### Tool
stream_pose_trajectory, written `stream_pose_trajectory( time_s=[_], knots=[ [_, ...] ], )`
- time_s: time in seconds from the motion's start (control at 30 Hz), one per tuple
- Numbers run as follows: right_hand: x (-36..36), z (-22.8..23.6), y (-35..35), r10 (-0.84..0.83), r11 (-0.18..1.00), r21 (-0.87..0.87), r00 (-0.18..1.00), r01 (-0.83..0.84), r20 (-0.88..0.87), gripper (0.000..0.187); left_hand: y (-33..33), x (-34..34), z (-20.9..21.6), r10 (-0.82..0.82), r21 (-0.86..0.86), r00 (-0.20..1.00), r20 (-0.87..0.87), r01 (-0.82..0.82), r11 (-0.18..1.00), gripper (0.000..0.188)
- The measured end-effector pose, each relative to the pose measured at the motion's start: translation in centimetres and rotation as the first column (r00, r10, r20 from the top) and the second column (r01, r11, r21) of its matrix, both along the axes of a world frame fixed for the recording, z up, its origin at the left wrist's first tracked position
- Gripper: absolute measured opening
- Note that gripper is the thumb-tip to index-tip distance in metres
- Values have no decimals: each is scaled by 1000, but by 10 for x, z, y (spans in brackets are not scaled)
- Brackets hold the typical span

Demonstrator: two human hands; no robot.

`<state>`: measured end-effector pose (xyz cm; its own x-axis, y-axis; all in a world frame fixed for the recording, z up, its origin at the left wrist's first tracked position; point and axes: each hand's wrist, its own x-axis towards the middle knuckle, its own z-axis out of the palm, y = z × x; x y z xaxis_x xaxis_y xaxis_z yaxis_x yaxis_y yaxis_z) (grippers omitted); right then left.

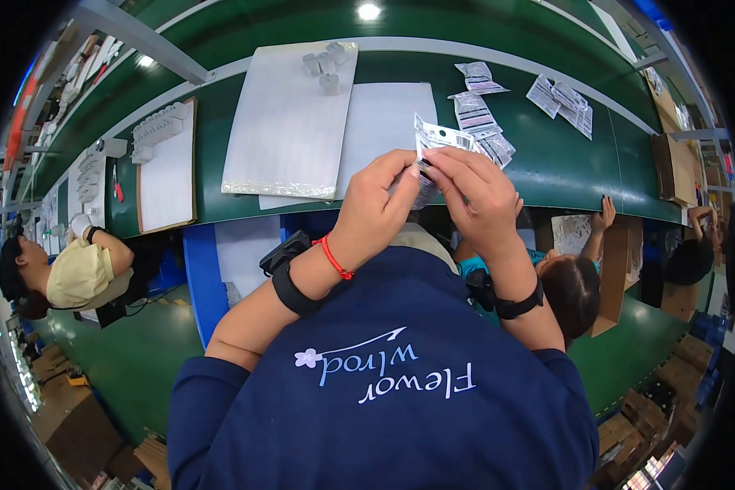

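A small silvery printed pouch [447, 135] is held up in front of me, above the near edge of the green bench. My left hand [376, 202] pinches its left side between thumb and fingers. On its other side, my right hand [475, 194] grips the pouch with thumb and fingertips. The pouch's lower part shows between my hands, but I cannot make out what is inside. Just beyond my right hand, several similar pouches [475, 114] lie in a loose pile. More pouches [562, 100] rest farther right.
A foam-like white board [282, 122] bears several small clear cylindrical pieces [328, 83]; a white sheet [390, 110] lies beside it. Left stands a tray [167, 180] with rows of pale pieces. Co-workers sit at left [90, 273] and right [570, 294], near a cardboard box [616, 286].
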<state>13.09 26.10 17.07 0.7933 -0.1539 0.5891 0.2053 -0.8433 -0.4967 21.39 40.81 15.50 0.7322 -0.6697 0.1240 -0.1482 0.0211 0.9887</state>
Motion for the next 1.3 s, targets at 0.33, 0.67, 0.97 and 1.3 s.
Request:
stream_pose_trajectory(
  time_s=[0.33, 0.67, 0.97, 1.3],
  knots=[
    [12, 4, 11, 12, 968, 253, 998, 6, -68, 12, 3, 9, -2, 23, 12, 992, 126, -25, 1000, 18],
    [26, -8, 19, -32, 966, 254, 999, 40, -34, 4, 4, 8, -3, 64, -32, 984, 165, -60, 998, 15],
    [36, -9, 18, -61, 990, 131, 998, 56, 31, 1, 9, 5, 5, 58, 33, 981, 184, -65, 997, 9],
    [30, -4, 21, -28, 963, 265, 998, 43, -60, 4, 11, -3, 3, 110, 3, 897, 429, -124, 992, 7]
  ],
)
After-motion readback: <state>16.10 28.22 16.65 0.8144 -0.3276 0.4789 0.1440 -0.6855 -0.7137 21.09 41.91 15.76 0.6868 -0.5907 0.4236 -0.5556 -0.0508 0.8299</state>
